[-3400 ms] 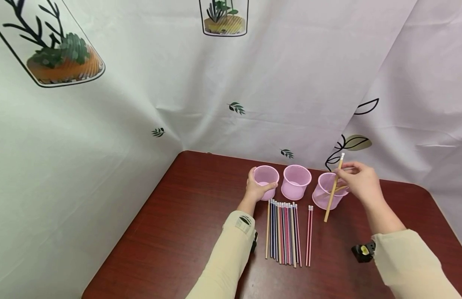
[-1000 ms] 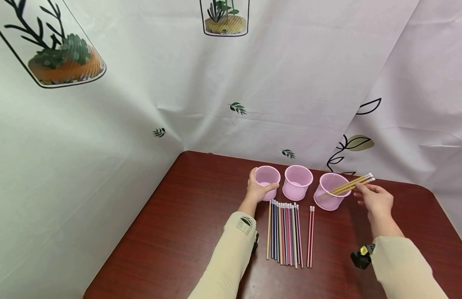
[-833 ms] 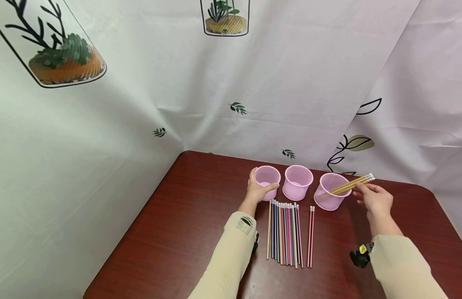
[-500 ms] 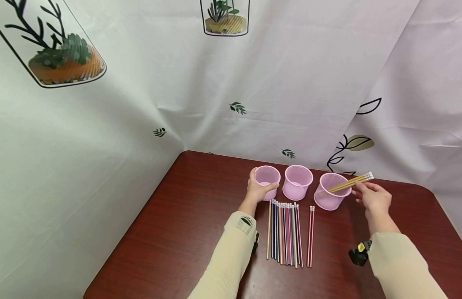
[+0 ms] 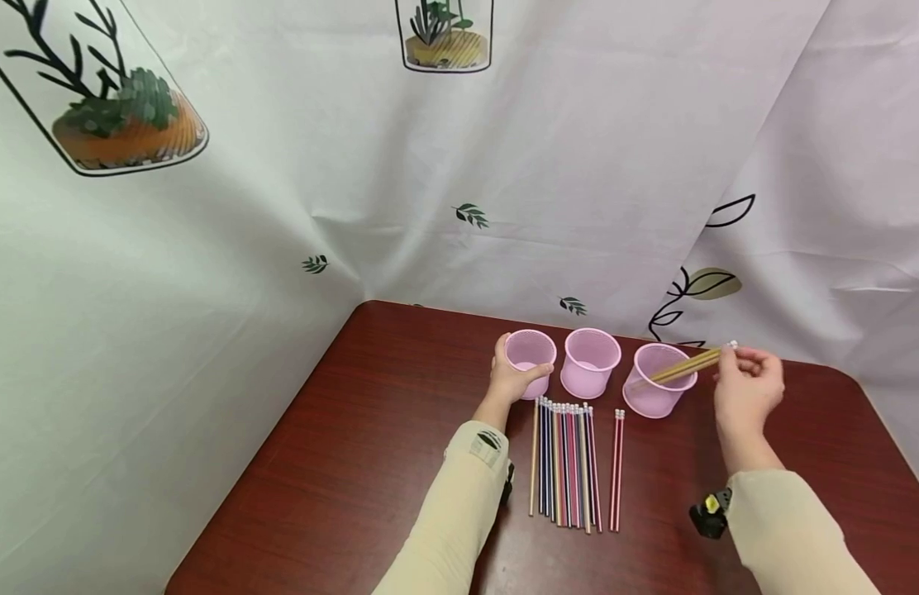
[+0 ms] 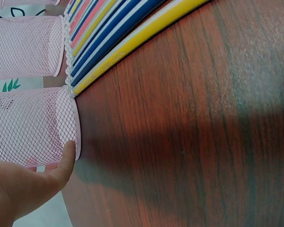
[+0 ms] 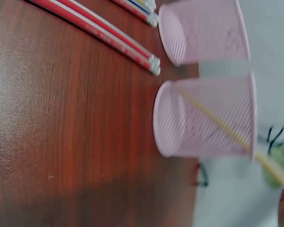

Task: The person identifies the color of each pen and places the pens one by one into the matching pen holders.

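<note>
Student: Where do the long yellow wooden pencils with white ends [image 5: 686, 366] lie?

Tutor: In the right-hand round pink mesh cup [image 5: 649, 403], low ends inside, shafts slanting over its right rim; their exact number cannot be told.

Student: How is the placing best done?

Tutor: In my judgement, by keeping the hold near the white ends, lowering the shafts gently to the rim, then releasing without sideways push. The cup looks light and has no hand bracing it, so a hard lean could tip it.

Student: And the hands' pose?

Tutor: The right hand [image 5: 748, 392] stands beyond the rim, its thumb and forefinger apparently pinching the yellow pencils by their upper ends; the forearm reaches in from the near right. The left hand [image 5: 510, 378] wraps the left-hand round pink mesh cup [image 5: 530, 351], thumb across its near side, fingers around its left.

Student: What else does the dark red-brown wood-grain counter [image 5: 355, 463] carry?

Tutor: The middle round pink mesh cup [image 5: 586, 380], between the other two; nearer, a row of multicoloured striped pencils [image 5: 567, 467]; and, just right of it, two red-and-white striped pencils [image 5: 616, 471].
</note>
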Demonstrator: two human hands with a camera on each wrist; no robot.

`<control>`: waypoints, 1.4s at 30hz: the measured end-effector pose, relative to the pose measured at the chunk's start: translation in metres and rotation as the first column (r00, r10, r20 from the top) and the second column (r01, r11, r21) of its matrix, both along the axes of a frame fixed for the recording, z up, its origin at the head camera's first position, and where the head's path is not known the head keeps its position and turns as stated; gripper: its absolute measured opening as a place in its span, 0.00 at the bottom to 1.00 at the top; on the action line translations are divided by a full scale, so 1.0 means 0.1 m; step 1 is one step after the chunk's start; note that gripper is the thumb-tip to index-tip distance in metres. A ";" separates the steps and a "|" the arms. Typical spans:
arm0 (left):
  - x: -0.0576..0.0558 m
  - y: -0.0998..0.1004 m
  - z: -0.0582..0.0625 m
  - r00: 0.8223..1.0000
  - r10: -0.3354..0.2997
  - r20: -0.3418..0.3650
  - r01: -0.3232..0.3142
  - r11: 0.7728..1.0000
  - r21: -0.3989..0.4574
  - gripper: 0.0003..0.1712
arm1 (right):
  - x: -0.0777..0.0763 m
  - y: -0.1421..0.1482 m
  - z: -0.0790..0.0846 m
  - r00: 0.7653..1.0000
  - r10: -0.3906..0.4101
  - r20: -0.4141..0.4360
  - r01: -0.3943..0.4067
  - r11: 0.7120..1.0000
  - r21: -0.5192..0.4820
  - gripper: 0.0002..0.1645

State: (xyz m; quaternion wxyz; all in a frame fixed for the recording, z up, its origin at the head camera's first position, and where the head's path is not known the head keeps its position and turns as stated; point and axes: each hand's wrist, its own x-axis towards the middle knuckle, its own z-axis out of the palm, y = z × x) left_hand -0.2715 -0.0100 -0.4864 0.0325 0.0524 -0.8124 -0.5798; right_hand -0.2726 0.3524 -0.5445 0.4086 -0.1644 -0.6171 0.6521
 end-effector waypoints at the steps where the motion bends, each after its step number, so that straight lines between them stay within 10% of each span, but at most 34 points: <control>1: 0.00 0.00 0.00 1.000 0.003 0.000 -0.003 1.000 -0.004 0.55 | -0.02 -0.06 0.00 0.999 0.017 -0.047 -0.014 0.997 0.078 0.21; 5: 0.00 0.00 -0.02 1.000 0.006 -0.027 -0.006 1.000 -0.016 0.55 | 0.08 -0.49 0.11 0.973 0.171 -0.157 -0.110 0.935 0.336 0.12; 10: -0.02 0.00 -0.05 0.998 0.009 -0.057 -0.010 1.000 -0.003 0.54 | 0.29 -0.99 0.19 0.955 0.280 -0.095 -0.160 0.759 0.631 0.08; 16: -0.02 0.00 -0.05 0.999 0.013 -0.048 -0.013 1.000 -0.007 0.55 | 0.77 -1.56 0.70 0.885 0.408 0.224 -0.428 0.525 0.735 0.05; 20: -0.02 0.00 -0.05 0.998 0.014 -0.056 -0.015 1.000 -0.016 0.54 | 0.82 -1.66 0.64 0.819 0.349 0.455 -0.570 0.406 0.714 0.03; 34: -0.01 0.00 -0.05 0.999 0.026 -0.045 -0.027 0.999 -0.020 0.54 | 0.88 -1.76 0.31 0.739 0.236 0.631 -0.674 0.254 0.694 0.07; 42: -0.02 0.01 -0.07 0.999 0.023 -0.045 -0.024 0.999 -0.021 0.55 | 0.88 -1.80 0.30 0.715 0.101 0.692 -0.693 0.235 0.682 0.09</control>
